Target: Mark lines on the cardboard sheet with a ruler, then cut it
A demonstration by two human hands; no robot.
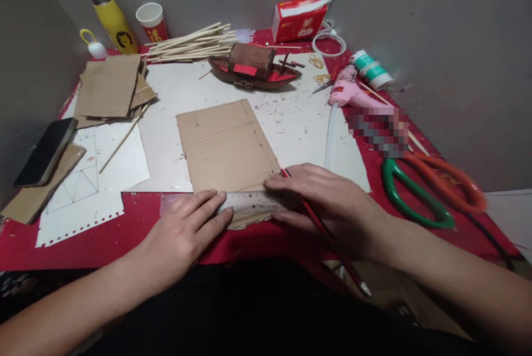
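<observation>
Grey walls box in a red-covered bench (pixel 103 242), cluttered. Largest first: one white sheet (pixel 291 117) across the middle, one cardboard piece (pixel 224 142) on it, just ahead of both hands. Its long axis runs 6 to 12, tilted slightly toward 11; near ragged edge sits under the ruler.

One clear ruler (pixel 245 201), long axis 9 to 3, lies flat across the cardboard's near edge. Left hand (pixel 187 228) lies palm down on the ruler's left part, fingers extended and flat, pressing, not wrapped around anything. Right hand (pixel 328 201) covers the ruler's right end, fingers curled around one red pencil (pixel 320 223). Pencil tip is at the cardboard's near right corner, pointing to 11; its shaft trails back toward 5, past the bench edge.

Surroundings, counted:
- one stack of cardboard offcuts (pixel 110 87) at 10
- one model boat (pixel 255 67) at 12, bow-stern axis 9 to 3
- one bundle of wooden sticks (pixel 191 42) behind it, count unreadable
- two scissors, green-handled (pixel 411 192) and orange-handled (pixel 457 181), at 3, overlapping
- one pink glue gun (pixel 353 92) at 2
- one tissue box (pixel 299 18) at 1
- one yellow bottle (pixel 114 20) and one paper cup (pixel 152 20) at 11
- one black phone (pixel 45 151) at 9
</observation>
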